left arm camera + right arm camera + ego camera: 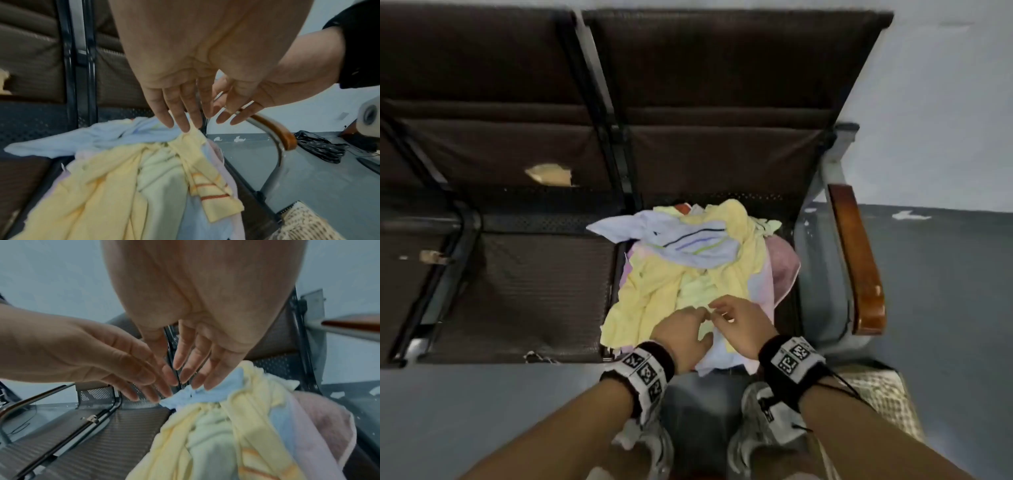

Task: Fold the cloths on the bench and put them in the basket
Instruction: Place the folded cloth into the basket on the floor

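A: Cloths [688, 274] are lying in a loose heap on the right-hand seat of the bench [517, 281]; the basket [883, 394] is standing on the floor beside it.

B: Left hand [685, 332] and right hand [739, 325] are hovering over the heap's near edge, fingers straight; neither is gripping anything; whether the fingertips are touching cloth is unclear.

A grey floor [482, 411] runs under everything, meeting a pale wall [945, 102] behind; a black plastic bag [320, 149] lies crumpled on the floor off to the right; grey sneakers [767, 428] stand on the floor; black wristbands [794, 363] carry printed black-and-white markers.
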`<state>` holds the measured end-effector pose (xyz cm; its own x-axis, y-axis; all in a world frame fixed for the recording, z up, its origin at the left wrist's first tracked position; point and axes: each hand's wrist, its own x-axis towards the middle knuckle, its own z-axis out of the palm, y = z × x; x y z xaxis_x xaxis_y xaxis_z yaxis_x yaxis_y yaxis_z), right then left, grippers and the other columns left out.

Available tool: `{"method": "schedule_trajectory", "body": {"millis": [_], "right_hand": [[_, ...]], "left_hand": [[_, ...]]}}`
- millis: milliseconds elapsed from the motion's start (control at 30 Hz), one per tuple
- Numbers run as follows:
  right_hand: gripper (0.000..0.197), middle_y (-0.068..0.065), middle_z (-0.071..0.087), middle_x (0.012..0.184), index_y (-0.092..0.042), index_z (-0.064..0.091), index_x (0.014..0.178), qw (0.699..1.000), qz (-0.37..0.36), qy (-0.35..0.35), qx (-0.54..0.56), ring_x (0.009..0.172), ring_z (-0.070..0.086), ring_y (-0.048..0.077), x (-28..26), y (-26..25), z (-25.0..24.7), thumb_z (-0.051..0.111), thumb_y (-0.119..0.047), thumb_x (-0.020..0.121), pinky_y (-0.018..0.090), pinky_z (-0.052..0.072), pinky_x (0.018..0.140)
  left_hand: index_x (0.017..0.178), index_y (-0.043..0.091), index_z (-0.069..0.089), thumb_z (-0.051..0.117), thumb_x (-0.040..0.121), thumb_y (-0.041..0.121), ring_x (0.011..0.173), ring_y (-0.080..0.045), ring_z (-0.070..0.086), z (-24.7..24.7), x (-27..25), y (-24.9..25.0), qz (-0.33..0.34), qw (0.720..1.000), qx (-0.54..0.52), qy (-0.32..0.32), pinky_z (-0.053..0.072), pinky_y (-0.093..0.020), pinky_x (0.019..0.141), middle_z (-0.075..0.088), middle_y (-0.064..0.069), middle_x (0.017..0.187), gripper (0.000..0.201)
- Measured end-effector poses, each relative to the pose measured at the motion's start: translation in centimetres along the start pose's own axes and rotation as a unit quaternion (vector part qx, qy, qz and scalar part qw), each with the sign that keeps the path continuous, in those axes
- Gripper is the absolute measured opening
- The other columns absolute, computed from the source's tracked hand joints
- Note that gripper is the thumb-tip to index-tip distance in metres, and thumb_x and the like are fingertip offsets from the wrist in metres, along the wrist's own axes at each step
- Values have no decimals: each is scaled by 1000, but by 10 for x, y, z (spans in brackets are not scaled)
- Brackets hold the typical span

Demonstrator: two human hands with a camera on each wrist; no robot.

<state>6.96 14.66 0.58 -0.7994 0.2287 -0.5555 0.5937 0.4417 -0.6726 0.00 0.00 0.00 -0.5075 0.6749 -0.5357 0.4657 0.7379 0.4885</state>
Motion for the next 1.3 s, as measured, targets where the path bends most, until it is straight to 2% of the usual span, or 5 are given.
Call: {"method": "schedule_trajectory", "body": {"millis": [500, 700, 833, 967, 1300], "right_hand": [[37, 5, 61, 121, -17, 59, 127, 950, -183, 241, -84, 94, 62, 24, 217, 152, 75, 64, -25, 91, 38, 50, 87], [42, 5, 62, 99, -18, 43, 117, 944, -181, 277, -7, 87, 63, 25, 204, 155, 75, 69, -26, 86, 42, 52, 82], [85, 14, 57, 113, -31, 25, 144, 949, -202, 234, 50, 95, 62, 28, 167, 135, 69, 79, -24, 79, 43, 52, 89], [24, 16, 68, 105, -11, 67, 106, 927, -264, 260, -54, 105, 61, 35, 138, 119, 61, 60, -15, 83, 44, 50, 87], [18, 1, 53, 56, -15, 50, 67, 854, -316, 301, 282, 47, 51, -6, 71, 116, 37, 49, -6, 82, 21, 46, 60]], "left_hand": [[156, 16, 21, 65, 82, 39, 116, -38, 52, 81, 252, -149, 48, 940, 41, 336, 46, -49, 89, 54, -15, 134, 90], [79, 17, 47, 67, 83, 26, 80, -38, 57, 81, 227, -139, 84, 912, -8, 400, 36, -40, 61, 52, -3, 67, 22], [78, 5, 51, 55, 84, 25, 76, -39, 55, 82, 168, -100, 210, 903, -56, 372, 38, -45, 64, 52, -8, 68, 22], [84, 1, 56, 55, 79, 36, 77, -26, 50, 75, 135, -77, 296, 876, -38, 378, 38, -37, 69, 54, -10, 82, 35], [97, 15, 53, 52, 98, 38, 85, -32, 60, 98, 123, -129, 92, 938, -19, 332, 38, -34, 64, 62, -4, 86, 23]]}}
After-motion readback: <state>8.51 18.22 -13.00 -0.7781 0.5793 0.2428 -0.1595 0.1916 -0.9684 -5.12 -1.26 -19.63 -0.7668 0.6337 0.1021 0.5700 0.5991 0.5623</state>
